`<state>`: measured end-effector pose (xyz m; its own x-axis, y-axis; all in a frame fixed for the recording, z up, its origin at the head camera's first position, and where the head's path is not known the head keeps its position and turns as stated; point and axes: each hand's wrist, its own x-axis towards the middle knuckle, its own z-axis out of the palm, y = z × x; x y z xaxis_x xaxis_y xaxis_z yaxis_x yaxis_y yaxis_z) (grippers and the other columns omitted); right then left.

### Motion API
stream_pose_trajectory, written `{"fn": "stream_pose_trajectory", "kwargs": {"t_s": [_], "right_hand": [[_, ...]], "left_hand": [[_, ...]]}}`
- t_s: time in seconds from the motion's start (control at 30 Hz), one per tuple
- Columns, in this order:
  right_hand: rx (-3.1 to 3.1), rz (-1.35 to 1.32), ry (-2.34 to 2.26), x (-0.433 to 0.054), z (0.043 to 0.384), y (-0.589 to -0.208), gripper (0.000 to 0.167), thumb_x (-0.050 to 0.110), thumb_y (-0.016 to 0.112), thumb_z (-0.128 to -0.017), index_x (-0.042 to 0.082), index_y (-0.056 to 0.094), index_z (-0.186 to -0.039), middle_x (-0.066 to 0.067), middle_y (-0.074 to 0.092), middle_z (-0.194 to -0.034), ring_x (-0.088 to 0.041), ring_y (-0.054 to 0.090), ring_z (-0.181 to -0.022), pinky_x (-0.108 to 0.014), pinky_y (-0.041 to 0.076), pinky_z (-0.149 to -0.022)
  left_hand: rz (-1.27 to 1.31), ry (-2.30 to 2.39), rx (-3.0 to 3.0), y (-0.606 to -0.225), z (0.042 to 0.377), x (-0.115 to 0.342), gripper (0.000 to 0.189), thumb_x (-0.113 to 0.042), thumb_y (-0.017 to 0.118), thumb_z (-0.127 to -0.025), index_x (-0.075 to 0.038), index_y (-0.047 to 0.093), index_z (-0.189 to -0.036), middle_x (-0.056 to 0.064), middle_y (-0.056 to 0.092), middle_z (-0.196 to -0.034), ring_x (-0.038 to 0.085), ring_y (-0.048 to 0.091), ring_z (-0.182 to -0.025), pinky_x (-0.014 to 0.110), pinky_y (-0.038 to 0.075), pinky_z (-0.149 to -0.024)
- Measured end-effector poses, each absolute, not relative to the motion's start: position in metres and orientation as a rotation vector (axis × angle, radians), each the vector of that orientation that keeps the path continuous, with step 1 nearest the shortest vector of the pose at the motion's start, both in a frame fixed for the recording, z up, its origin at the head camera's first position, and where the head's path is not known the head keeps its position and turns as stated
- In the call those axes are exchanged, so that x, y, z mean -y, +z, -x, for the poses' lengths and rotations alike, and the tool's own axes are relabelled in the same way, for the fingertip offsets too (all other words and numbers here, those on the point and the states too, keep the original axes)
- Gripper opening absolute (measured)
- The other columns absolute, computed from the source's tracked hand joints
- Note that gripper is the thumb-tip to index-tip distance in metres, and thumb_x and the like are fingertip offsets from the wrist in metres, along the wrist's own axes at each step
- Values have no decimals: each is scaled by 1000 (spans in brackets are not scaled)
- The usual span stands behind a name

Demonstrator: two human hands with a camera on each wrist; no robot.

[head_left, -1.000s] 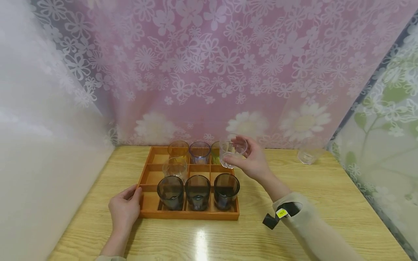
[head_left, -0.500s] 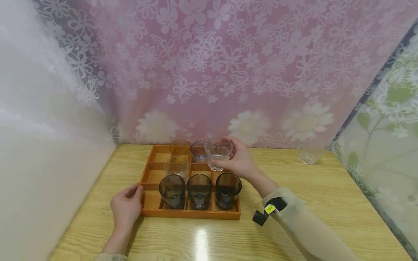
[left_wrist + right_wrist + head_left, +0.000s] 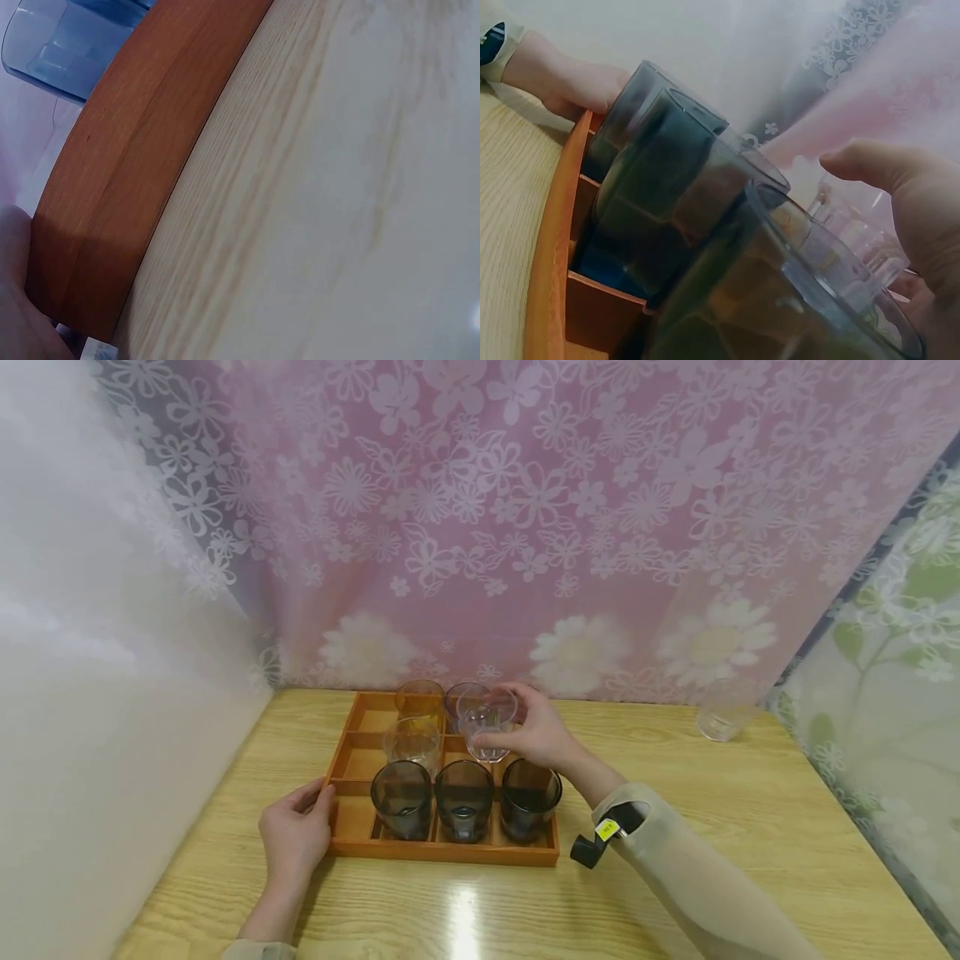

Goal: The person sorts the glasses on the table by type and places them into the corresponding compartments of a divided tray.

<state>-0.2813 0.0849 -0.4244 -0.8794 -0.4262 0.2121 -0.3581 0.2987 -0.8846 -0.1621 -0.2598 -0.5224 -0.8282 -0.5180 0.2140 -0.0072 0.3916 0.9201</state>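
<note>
My right hand [image 3: 536, 735] holds a clear glass [image 3: 474, 702] over the back right part of a wooden compartment tray [image 3: 442, 852], thumb on the near side and fingers behind. My left hand [image 3: 296, 828] grips the tray's front left corner; in the left wrist view it shows at the end of the tray wall [image 3: 150, 112]. Three smoky dark glasses [image 3: 463, 810] stand along the front row. Another clear glass [image 3: 411, 745] stands in the middle row. An amber glass [image 3: 418, 700] and a blue-rimmed glass [image 3: 454, 695] sit in the back row, the latter partly covered by the held glass.
One more clear glass [image 3: 718, 723] stands alone at the table's back right. A pink flowered curtain [image 3: 465, 568] hangs along the back edge of the wooden table [image 3: 637, 910]. Pale sheets [image 3: 135, 660] bound the sides. A black strap [image 3: 587, 852] hangs from the right wrist.
My right hand has carried the clear glass leftward and slightly nearer, from the tray's back right corner to above the middle-row compartments. My left hand keeps its place on the tray.
</note>
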Motion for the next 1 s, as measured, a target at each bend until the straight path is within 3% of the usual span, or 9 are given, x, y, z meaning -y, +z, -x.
{"fn": "stream_pose_trajectory", "kwargs": {"t_s": [0.17,0.4,0.67,1.0], "right_hand": [[-2409,879,-1605,-85,287,-426,81,17,96,-79,2,55,-148,-11,65,-140,-33,59,-129,-56,50,-104],[-2322,971,-1548,-84,295,-428,79,10,95,-79,2,55,-147,-15,64,-140,-37,62,-125,-56,55,-98],[-2367,995,-1432,-81,299,-431,84,17,98,-77,6,54,-148,-7,65,-141,-26,59,-130,-52,50,-106],[-2363,1053,-1386,-75,306,-434,81,12,96,-77,5,58,-147,-11,65,-139,-31,59,-127,-51,50,-105]], "left_hand": [[-442,-1436,2182,-522,163,258,22,-8,75,-99,6,78,-115,24,77,-107,34,74,-100,6,51,-69],[-447,-1458,2168,-523,163,258,21,-7,75,-99,7,78,-115,24,76,-108,34,74,-100,7,52,-69],[-452,-1462,2168,-523,162,258,21,-7,75,-99,7,78,-115,25,76,-108,34,74,-99,8,53,-69],[-452,-1451,2157,-522,163,260,21,-6,75,-98,7,78,-115,25,76,-108,35,74,-100,7,52,-69]]}}
